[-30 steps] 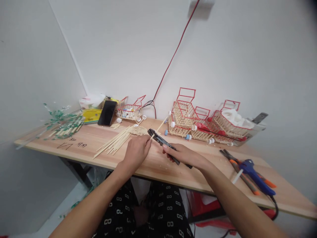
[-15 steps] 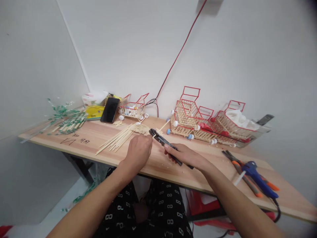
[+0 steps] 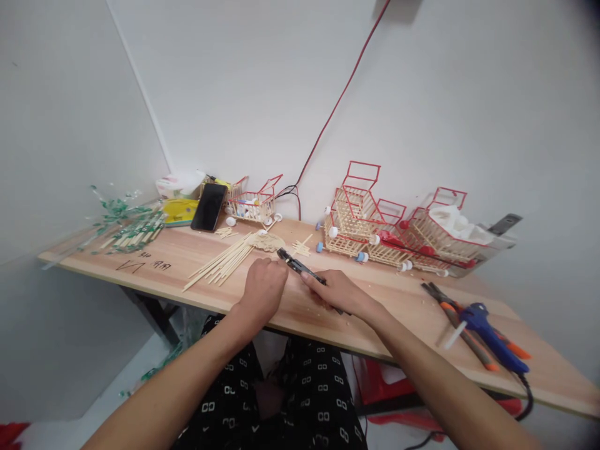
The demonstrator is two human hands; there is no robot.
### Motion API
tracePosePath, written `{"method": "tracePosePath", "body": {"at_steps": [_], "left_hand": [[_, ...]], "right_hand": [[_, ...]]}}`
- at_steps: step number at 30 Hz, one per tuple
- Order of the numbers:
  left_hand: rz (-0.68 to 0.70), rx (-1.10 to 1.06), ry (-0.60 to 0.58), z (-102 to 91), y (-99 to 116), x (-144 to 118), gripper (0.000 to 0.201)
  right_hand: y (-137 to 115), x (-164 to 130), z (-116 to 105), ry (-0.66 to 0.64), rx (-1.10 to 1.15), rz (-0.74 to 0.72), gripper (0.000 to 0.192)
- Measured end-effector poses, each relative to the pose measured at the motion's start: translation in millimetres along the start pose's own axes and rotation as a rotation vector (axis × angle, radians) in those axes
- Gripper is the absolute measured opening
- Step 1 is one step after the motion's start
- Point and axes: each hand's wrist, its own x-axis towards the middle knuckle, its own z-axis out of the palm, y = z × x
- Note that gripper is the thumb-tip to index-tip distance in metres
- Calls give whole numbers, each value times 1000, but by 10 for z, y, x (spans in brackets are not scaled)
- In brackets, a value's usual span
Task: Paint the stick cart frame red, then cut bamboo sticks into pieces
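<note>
My left hand (image 3: 265,284) is closed over the middle of the table, its knuckles up, around a thin wooden stick that its fingers almost wholly hide. Just right of it, my right hand (image 3: 340,290) grips a pair of black-handled cutting pliers (image 3: 300,265). The pliers' jaws point up and left, close beside the left fingers, and their handles look pressed together. Short cut sticks (image 3: 301,247) lie in a small heap beyond the jaws. To the left, long wooden sticks (image 3: 220,262) are fanned out next to a crumpled beige piece (image 3: 267,241).
Small stick-built carts with red handles (image 3: 359,209) stand at the back right, another cart (image 3: 253,209) at back left. A phone (image 3: 209,207) leans beside a yellow packet (image 3: 180,212). Wrapped chopsticks (image 3: 135,231) lie far left. Orange-handled pliers (image 3: 457,319) and a blue glue gun (image 3: 492,337) lie right.
The stick that reached through the jaws toward the upper right no longer shows there, and the heap of short pieces is in plain sight. The pliers' handles have closed together and shifted slightly left.
</note>
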Motion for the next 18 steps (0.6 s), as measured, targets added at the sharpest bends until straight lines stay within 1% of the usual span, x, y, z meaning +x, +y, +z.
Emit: {"method": "tracePosePath", "body": {"at_steps": [7,11,15,18], "left_hand": [[-3,-44,-66,74,0,-58,28],[-53,-110,-100,84,-14,-49,27],[-32,-118,-100,97,-42,-42,27],[-38,-90,-115,87,-59,-60,29]], "right_hand": [[-72,10,44,-38,-170,7,68],[-83,47,55,-40,-193,28,70],[-93,98,58,-48,-199,39,71],[-86,119,69,-48,-243,18,71]]}}
